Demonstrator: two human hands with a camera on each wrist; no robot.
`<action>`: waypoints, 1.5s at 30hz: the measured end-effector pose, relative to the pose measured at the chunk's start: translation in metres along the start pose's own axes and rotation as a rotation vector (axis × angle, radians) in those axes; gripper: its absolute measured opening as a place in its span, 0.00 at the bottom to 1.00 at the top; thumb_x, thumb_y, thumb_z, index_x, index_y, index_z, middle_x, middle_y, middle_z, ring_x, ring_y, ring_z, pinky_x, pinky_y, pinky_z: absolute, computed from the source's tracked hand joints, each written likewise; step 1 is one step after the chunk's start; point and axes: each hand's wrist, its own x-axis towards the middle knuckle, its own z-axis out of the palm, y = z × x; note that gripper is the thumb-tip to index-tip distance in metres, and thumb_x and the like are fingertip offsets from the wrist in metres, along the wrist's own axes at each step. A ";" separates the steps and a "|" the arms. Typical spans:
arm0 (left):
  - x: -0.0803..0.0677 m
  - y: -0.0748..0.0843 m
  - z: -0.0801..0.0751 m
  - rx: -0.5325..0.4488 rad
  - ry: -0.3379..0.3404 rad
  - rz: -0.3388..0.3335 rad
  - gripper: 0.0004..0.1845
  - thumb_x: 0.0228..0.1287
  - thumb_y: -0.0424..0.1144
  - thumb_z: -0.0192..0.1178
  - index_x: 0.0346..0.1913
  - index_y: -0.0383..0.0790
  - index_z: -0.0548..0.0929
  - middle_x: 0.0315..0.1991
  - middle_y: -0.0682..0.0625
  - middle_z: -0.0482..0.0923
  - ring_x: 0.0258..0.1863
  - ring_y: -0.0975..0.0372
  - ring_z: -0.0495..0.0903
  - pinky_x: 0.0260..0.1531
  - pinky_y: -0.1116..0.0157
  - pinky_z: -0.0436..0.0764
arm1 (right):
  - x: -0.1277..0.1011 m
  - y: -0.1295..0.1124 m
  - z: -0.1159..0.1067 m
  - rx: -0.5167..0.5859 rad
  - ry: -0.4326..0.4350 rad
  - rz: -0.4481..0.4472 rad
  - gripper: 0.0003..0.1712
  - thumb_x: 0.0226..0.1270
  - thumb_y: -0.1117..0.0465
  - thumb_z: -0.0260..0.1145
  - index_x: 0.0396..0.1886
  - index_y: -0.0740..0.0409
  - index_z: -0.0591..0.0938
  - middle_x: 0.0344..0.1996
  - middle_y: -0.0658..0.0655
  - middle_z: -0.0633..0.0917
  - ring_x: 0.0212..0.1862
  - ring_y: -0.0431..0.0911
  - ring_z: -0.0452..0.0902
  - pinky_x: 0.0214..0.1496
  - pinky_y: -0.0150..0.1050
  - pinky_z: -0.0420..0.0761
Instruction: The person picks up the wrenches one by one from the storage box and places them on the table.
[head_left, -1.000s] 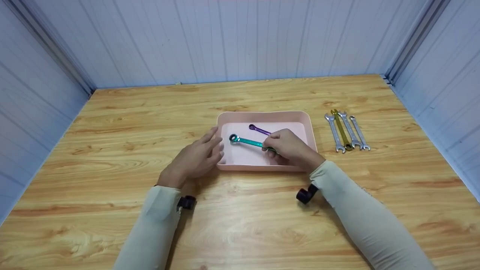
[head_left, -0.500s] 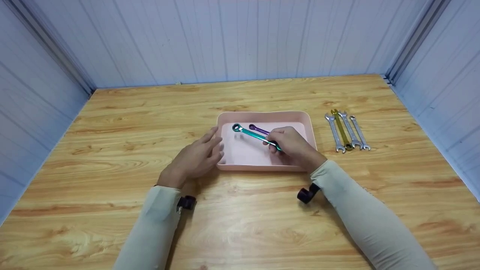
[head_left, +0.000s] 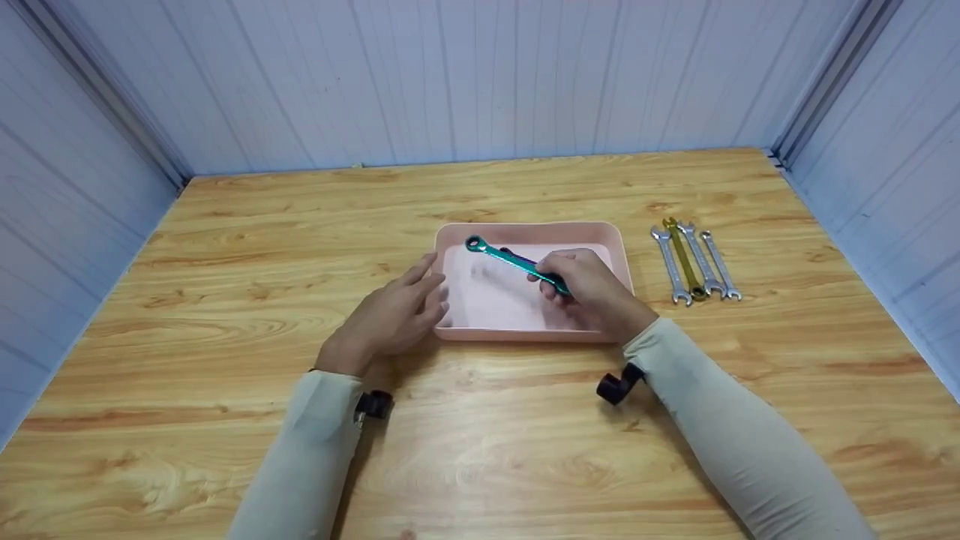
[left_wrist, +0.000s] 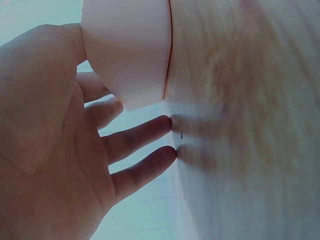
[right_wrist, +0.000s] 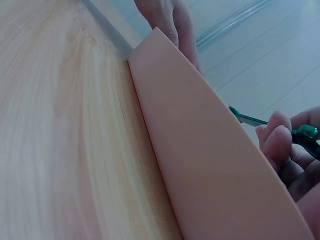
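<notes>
The right hand (head_left: 581, 289) is pinching the teal wrench (head_left: 514, 259) by its handle, lifting it tilted above the pink tray (head_left: 619, 259); the left hand (head_left: 394, 315), fingers straight, is steadying the tray's left wall. Seemingly mid-lift; next, clearing the rim without snagging the purple wrench (head_left: 508, 253) underneath.

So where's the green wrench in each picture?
Head: green wrench at the middle, above the pink tray, held by the right hand.
Left wrist: not in it.
Right wrist: far right, behind the tray wall.
Shared landmark: the pink tray.
</notes>
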 end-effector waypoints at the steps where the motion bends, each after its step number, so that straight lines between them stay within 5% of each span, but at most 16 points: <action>1: 0.000 0.000 0.000 0.000 0.002 0.001 0.29 0.79 0.52 0.45 0.75 0.43 0.68 0.81 0.53 0.45 0.74 0.51 0.61 0.69 0.51 0.64 | -0.001 -0.001 0.000 0.043 -0.021 -0.005 0.17 0.73 0.61 0.55 0.42 0.73 0.82 0.17 0.51 0.76 0.20 0.39 0.69 0.21 0.29 0.71; 7: -0.001 0.001 -0.002 -0.002 0.002 -0.024 0.30 0.79 0.54 0.44 0.76 0.45 0.67 0.81 0.55 0.44 0.75 0.52 0.59 0.70 0.51 0.62 | -0.008 -0.008 0.002 0.158 -0.155 -0.027 0.15 0.75 0.61 0.56 0.41 0.71 0.82 0.17 0.51 0.76 0.20 0.38 0.71 0.24 0.29 0.75; 16: -0.002 0.002 -0.003 -0.005 0.004 -0.029 0.30 0.79 0.54 0.44 0.75 0.45 0.67 0.81 0.54 0.44 0.75 0.52 0.58 0.70 0.50 0.62 | -0.010 -0.011 -0.001 0.194 -0.224 -0.044 0.16 0.77 0.61 0.56 0.44 0.71 0.83 0.20 0.53 0.79 0.22 0.39 0.73 0.28 0.30 0.76; 31: -0.003 -0.003 -0.002 -0.016 0.003 -0.041 0.29 0.78 0.53 0.46 0.75 0.45 0.68 0.81 0.53 0.44 0.75 0.52 0.59 0.69 0.50 0.63 | -0.016 -0.012 0.003 0.077 -0.235 -0.144 0.16 0.75 0.62 0.61 0.46 0.75 0.81 0.23 0.55 0.80 0.26 0.42 0.74 0.28 0.32 0.75; 45: -0.001 -0.002 0.000 -0.020 0.016 0.016 0.28 0.79 0.51 0.45 0.74 0.42 0.69 0.81 0.50 0.46 0.74 0.51 0.60 0.69 0.51 0.64 | -0.033 -0.003 -0.025 0.069 -0.168 -0.172 0.16 0.77 0.63 0.58 0.45 0.77 0.79 0.21 0.54 0.80 0.22 0.40 0.73 0.24 0.29 0.75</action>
